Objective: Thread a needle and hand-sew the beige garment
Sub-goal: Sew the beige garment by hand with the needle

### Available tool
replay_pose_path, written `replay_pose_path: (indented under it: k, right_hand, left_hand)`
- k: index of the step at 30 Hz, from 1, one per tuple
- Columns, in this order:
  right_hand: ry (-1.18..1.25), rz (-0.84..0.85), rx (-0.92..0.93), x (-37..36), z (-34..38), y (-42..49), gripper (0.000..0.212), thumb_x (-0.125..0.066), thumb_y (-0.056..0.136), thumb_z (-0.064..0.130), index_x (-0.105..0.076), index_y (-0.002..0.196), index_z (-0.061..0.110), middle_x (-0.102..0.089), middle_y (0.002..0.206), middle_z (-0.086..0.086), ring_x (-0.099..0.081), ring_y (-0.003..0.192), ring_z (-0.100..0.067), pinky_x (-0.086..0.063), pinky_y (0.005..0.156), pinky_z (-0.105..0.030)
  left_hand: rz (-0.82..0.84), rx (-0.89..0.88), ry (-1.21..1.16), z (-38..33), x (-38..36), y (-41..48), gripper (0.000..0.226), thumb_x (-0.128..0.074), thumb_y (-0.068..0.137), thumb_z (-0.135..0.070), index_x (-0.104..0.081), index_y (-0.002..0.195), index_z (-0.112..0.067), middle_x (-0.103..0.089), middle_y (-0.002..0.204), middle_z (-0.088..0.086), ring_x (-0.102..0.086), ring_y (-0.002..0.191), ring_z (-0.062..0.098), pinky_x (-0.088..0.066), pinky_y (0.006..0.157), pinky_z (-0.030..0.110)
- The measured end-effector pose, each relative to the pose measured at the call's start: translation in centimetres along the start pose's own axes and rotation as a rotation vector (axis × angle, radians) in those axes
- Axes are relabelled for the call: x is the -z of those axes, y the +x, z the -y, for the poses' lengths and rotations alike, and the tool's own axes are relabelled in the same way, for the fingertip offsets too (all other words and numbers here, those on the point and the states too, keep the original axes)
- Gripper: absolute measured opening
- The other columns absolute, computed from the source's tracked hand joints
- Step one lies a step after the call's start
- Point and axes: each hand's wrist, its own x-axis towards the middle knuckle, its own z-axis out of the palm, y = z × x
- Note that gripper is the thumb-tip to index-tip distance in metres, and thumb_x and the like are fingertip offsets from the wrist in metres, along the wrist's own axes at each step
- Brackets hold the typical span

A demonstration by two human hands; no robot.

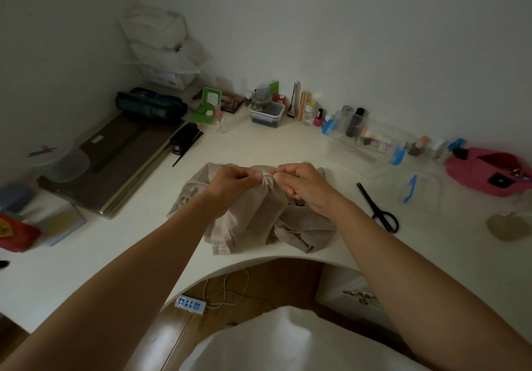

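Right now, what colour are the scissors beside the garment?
The scissors are black, clearest in the head view.

The person's arms are uncovered, the left forearm and right forearm bare from wrist to the edge of view, and the left hand and right hand are bare as well. A plain off-white garment, softly folded, covers their front.

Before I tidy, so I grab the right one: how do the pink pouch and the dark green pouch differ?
The pink pouch lies far right; the dark green pouch lies back left, on a brown folder stack. The pink pouch gapes open; the dark green pouch looks closed. Both are soft bags.
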Motion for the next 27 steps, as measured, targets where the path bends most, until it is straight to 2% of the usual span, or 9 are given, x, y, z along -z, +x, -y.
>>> replay_pose_path:
  k: [4, 8, 10, 16, 19, 22, 27]
  right_hand:
    - [0.005, -0.018, -0.009, -0.1, 0.0, 0.1, 0.017, -0.052, 0.100, 0.010, -0.066, 0.109, 0.007, -0.045, 0.050, 0.008, -0.035, 0.043, -0.002, -0.031, 0.043, -0.014]
    - [-0.036, -0.012, -0.009, 0.0, -0.1, -0.1, 0.019, -0.052, 0.100, 0.010, -0.067, 0.110, 0.007, -0.045, 0.051, 0.007, -0.036, 0.043, -0.002, -0.033, 0.045, -0.014]
    - [-0.054, -0.018, -0.010, 0.1, 0.0, -0.1, 0.020, -0.052, 0.100, 0.010, -0.068, 0.111, 0.007, -0.045, 0.051, 0.006, -0.036, 0.044, -0.002, -0.033, 0.045, -0.014]
    - [-0.124, -0.035, -0.001, 0.1, 0.4, -0.3, 0.020, -0.051, 0.100, 0.010, -0.067, 0.113, 0.008, -0.046, 0.050, 0.008, -0.039, 0.041, 0.001, -0.037, 0.048, -0.012]
    - [-0.151, -0.048, 0.006, 0.1, 0.5, -0.2, 0.020, -0.051, 0.100, 0.009, -0.068, 0.111, 0.008, -0.047, 0.049, 0.009, -0.040, 0.040, 0.001, -0.036, 0.047, -0.011]
    - [-0.183, -0.059, 0.010, 0.1, 0.5, 0.0, 0.020, -0.051, 0.100, 0.010, -0.069, 0.110, 0.009, -0.049, 0.048, 0.011, -0.040, 0.040, 0.002, -0.036, 0.047, -0.010]
    - [-0.286, -0.086, 0.035, -0.1, 0.2, 0.7, 0.017, -0.054, 0.099, 0.013, -0.070, 0.103, 0.016, -0.053, 0.052, 0.007, -0.044, 0.042, 0.002, -0.043, 0.054, -0.017]
  left_hand:
    - [-0.007, -0.011, 0.014, -0.1, 0.0, -0.2, 0.018, -0.066, 0.089, -0.022, -0.071, 0.098, -0.007, -0.067, 0.092, 0.006, -0.064, 0.083, 0.017, -0.056, 0.073, 0.024]
    - [-0.018, 0.005, 0.078, 0.1, 0.4, 0.1, 0.024, -0.068, 0.086, -0.029, -0.072, 0.099, -0.010, -0.067, 0.105, 0.010, -0.063, 0.099, 0.025, -0.054, 0.089, 0.037]
    - [-0.032, 0.011, 0.121, 0.1, 0.4, 0.2, 0.026, -0.068, 0.086, -0.031, -0.072, 0.102, -0.011, -0.066, 0.108, 0.009, -0.062, 0.101, 0.025, -0.053, 0.092, 0.038]
    - [-0.076, -0.009, 0.165, -0.1, -0.1, 0.0, 0.026, -0.067, 0.088, -0.030, -0.072, 0.105, -0.010, -0.065, 0.107, 0.006, -0.060, 0.097, 0.019, -0.051, 0.079, 0.026]
    - [-0.095, -0.013, 0.166, -0.2, -0.3, 0.0, 0.026, -0.068, 0.087, -0.031, -0.073, 0.103, -0.011, -0.067, 0.105, 0.006, -0.061, 0.098, 0.021, -0.052, 0.082, 0.028]
    - [-0.108, -0.014, 0.181, -0.4, -0.5, 0.0, 0.026, -0.069, 0.086, -0.032, -0.073, 0.102, -0.011, -0.067, 0.102, 0.004, -0.060, 0.094, 0.017, -0.048, 0.073, 0.022]
    - [-0.114, -0.026, 0.207, -0.8, -0.8, -0.1, 0.023, -0.068, 0.088, -0.029, -0.073, 0.102, -0.012, -0.066, 0.097, 0.001, -0.056, 0.087, 0.010, -0.041, 0.066, 0.017]
